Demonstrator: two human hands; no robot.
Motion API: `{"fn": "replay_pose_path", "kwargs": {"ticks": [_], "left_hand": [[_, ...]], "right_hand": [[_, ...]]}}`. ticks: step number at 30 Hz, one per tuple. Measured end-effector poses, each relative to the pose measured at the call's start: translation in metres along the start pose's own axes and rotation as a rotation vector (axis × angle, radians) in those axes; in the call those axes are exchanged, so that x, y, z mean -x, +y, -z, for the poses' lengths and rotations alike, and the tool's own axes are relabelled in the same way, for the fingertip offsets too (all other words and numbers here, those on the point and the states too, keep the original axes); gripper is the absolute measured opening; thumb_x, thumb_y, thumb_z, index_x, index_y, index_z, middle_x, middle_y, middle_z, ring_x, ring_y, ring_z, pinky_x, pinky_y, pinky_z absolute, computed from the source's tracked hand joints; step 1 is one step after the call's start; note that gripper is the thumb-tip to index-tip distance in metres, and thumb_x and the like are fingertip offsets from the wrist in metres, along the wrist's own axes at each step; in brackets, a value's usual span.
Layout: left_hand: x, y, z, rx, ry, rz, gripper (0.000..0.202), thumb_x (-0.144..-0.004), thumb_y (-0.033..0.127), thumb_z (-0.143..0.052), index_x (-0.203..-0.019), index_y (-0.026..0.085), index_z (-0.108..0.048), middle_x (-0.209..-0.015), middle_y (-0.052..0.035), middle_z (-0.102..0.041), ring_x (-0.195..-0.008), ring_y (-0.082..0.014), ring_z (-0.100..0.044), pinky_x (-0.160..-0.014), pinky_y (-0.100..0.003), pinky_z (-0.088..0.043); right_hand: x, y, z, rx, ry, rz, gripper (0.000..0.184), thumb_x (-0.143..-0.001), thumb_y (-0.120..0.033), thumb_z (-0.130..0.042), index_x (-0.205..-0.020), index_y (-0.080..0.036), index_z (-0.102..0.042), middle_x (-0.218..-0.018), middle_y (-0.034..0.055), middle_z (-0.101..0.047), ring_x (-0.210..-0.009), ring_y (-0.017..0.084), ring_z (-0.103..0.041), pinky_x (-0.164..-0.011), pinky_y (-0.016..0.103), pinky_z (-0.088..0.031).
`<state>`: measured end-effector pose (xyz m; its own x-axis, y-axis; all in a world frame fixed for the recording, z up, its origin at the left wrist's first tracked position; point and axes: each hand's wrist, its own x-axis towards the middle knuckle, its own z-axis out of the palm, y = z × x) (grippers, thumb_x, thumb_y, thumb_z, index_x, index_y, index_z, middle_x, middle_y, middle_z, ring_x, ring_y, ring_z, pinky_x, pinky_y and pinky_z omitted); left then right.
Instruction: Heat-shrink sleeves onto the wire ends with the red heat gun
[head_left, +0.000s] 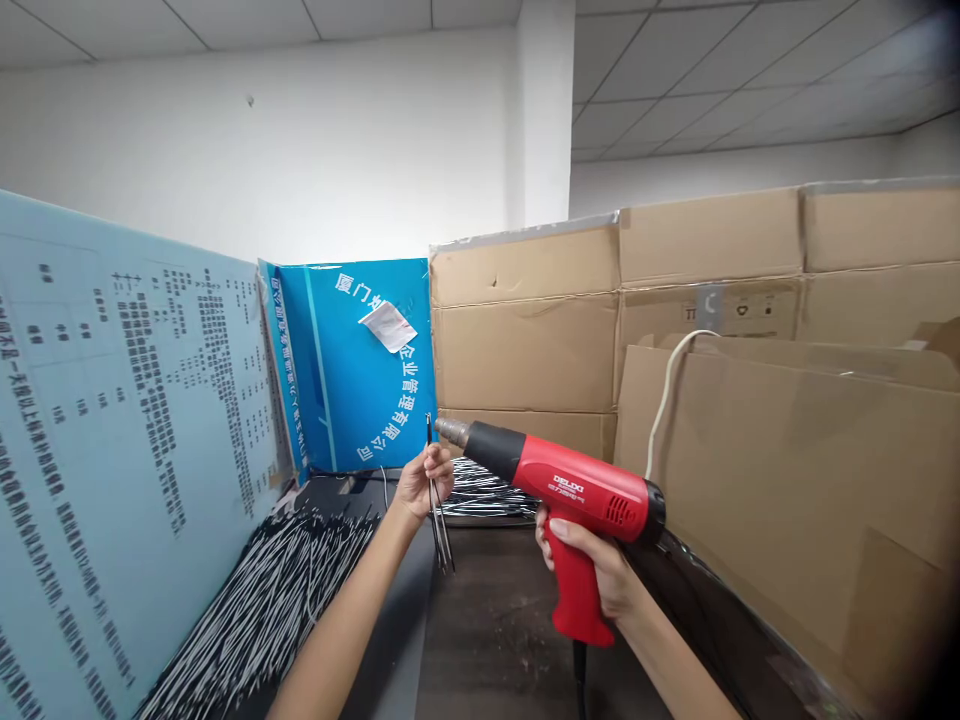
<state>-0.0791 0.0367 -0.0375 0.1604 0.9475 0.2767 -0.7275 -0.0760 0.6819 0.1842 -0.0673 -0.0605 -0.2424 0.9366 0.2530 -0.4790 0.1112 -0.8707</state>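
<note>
My left hand (424,482) pinches a small bunch of thin black wires (439,520), which hang down below the fingers with their upper tips sticking out above. My right hand (589,565) grips the pistol handle of a red heat gun (581,490). Its metal nozzle (451,432) points left, level with the top of the wires and close beside them, though not clearly touching. A black power cord (580,675) drops from the bottom of the handle.
Loose piles of black-and-white wires (259,600) lie at the left, with another pile (484,490) behind the hands. Printed blue boards (360,370) stand at the left, on a dark worktable (495,630). Cardboard boxes (525,340) and a cardboard sheet (787,500) line the right.
</note>
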Motion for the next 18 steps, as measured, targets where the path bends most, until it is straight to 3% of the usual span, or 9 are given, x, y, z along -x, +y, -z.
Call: {"fn": "replay_pose_path", "kwargs": {"ticks": [9,18], "left_hand": [[-0.002,-0.006,0.011,0.054,0.044,-0.035,0.031,-0.094,0.026,-0.058,-0.066,0.018,-0.048,-0.055,0.0062,-0.033,-0.041,-0.0042,-0.030,-0.046,-0.017,-0.033],[-0.002,-0.012,0.016,0.183,-0.073,0.008,0.027,-0.089,0.021,-0.064,-0.065,0.018,-0.051,-0.051,0.0078,-0.036,-0.037,-0.0022,-0.033,-0.043,-0.015,-0.032]], "right_hand": [[0.002,0.003,-0.002,0.029,0.003,-0.041,0.034,-0.071,-0.044,-0.082,-0.090,-0.017,-0.074,-0.076,0.0041,-0.066,-0.063,0.016,-0.058,-0.059,0.028,-0.049],[0.001,0.001,-0.003,0.030,-0.014,-0.025,0.033,-0.072,-0.044,-0.083,-0.089,-0.017,-0.073,-0.081,0.0046,-0.067,-0.064,0.016,-0.057,-0.059,0.029,-0.050]]}}
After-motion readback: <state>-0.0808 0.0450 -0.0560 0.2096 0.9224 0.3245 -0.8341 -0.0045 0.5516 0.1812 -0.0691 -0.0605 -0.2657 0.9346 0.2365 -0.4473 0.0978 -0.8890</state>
